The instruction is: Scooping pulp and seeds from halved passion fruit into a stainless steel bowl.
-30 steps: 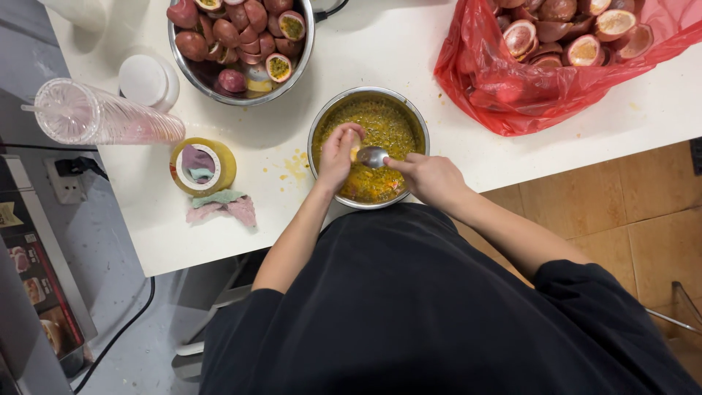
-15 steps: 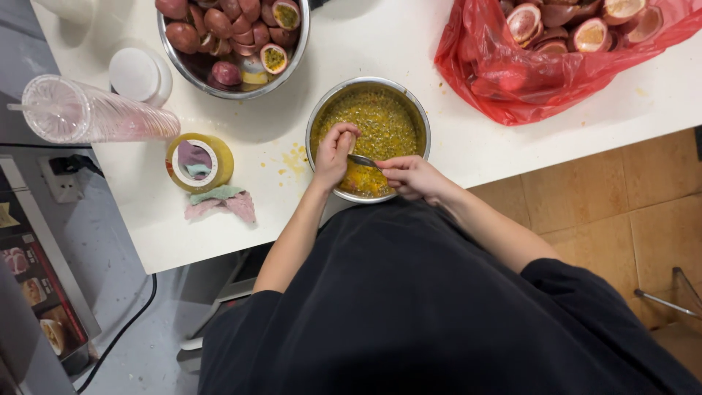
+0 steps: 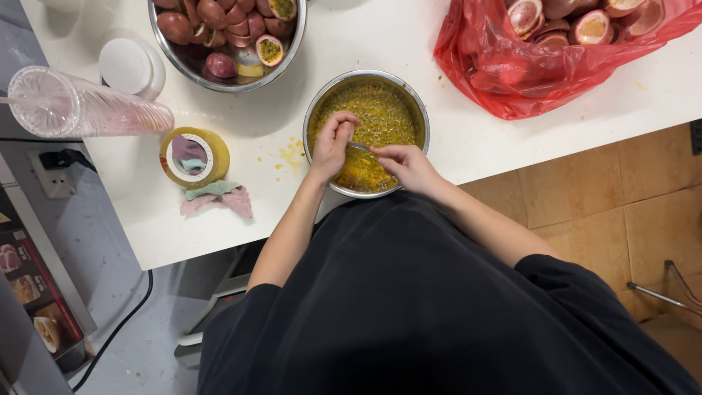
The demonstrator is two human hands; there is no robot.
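White tabletop [image 3: 468, 139] carries, biggest first, a red bag [image 3: 541, 66] of emptied passion-fruit shells, a steel bowl [image 3: 219, 77] of whole and halved fruit, and the smaller steel pulp bowl [image 3: 420, 117] at the near edge, full of yellow seeded pulp. Over it the left hand [image 3: 333, 146] closes around something hidden, probably a fruit half, while the right hand [image 3: 409, 167] pinches a spoon [image 3: 360, 147]. Pulp could slop over, since that bowl overhangs the edge.
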